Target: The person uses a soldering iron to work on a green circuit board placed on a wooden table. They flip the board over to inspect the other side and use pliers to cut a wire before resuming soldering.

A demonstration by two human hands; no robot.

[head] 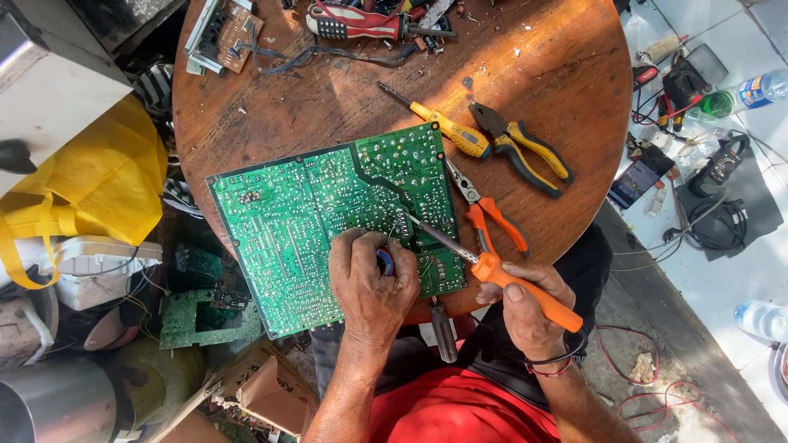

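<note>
A large green circuit board [312,213] lies solder side up on a round wooden table [345,90]. My left hand [371,283] rests on the board's near right part, pinching a small spool of solder wire [386,261] whose thin wire runs up to a joint. My right hand [525,308] grips an orange-handled soldering iron [509,279]. Its metal tip points up-left and meets the board close to the wire's end.
Orange-handled pliers [492,217], a yellow screwdriver [447,127], yellow-handled pliers [525,148], a red screwdriver [361,23] and a small brown board [234,33] lie on the table. A yellow bag [98,180] and another green board [197,316] sit left; cables, a phone and bottles lie right.
</note>
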